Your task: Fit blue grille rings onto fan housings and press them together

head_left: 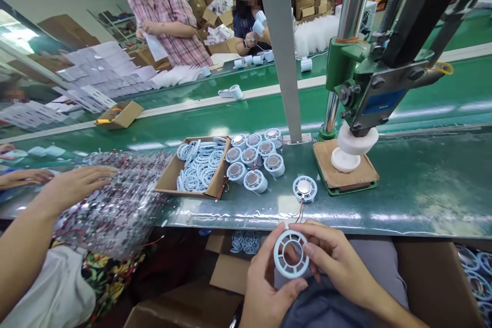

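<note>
In the head view, my left hand (263,282) is wrapped around a light blue round plastic housing (277,255) with a spoked ring at its top. My right hand (332,253) closes on the same housing from the other side, its thumb and fingers at the rim. Thin red and dark wires lead up from the housing to a round speaker (305,188) with a silver centre, lying on the green bench. Parts of the fingers behind the housing are hidden. Left of that speaker stand several similar assembled housings (255,181) in a cluster.
A cardboard box (209,193) holds several blue rings. At right stands a green press (348,66) with a white round fixture (345,160). Another person's hand (77,184) rests over a bagged pile of wired parts (111,210). Two people work across the bench.
</note>
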`<state>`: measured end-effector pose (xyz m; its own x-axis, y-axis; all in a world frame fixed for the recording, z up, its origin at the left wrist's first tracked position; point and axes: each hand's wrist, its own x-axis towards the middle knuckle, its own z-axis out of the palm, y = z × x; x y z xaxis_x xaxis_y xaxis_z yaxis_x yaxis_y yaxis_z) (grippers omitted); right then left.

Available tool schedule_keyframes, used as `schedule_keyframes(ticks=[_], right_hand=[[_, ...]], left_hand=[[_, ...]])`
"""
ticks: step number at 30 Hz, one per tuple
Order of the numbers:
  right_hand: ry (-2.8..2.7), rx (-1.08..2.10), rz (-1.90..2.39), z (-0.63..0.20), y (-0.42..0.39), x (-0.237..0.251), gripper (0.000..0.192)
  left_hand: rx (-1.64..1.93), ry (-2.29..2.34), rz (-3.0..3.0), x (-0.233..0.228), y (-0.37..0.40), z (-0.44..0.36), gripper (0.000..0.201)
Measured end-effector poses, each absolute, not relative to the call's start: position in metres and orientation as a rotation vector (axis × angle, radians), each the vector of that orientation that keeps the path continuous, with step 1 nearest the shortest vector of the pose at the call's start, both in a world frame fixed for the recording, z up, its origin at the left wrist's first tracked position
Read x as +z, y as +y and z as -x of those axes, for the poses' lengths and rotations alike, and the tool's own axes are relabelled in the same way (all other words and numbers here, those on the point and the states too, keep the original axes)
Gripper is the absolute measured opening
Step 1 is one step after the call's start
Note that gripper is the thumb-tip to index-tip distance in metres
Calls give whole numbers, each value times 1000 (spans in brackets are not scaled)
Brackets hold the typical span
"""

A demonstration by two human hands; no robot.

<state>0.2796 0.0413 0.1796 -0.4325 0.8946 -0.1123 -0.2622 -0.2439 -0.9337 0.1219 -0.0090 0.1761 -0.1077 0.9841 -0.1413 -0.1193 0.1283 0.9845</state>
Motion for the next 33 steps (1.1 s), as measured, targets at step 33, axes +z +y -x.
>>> schedule_keyframes(ticks=[33], right_hand=[[-842,1915,665,-275,21,169,40]], left_hand=[[1234,1426,-974,180,-9,-118,74]])
